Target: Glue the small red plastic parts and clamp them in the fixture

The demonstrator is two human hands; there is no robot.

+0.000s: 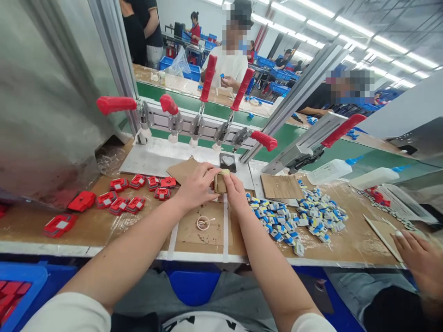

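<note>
No readable text, label, brand or number appears anywhere. A black print on the person's white shirt (204, 323) is cut off and illegible.

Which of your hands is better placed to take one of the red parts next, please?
Left, probably. Both hands hold the small tan block between them, but the left hand is on the side where the red parts lie, close by. The right hand is nearer the blue and white pieces.
</note>
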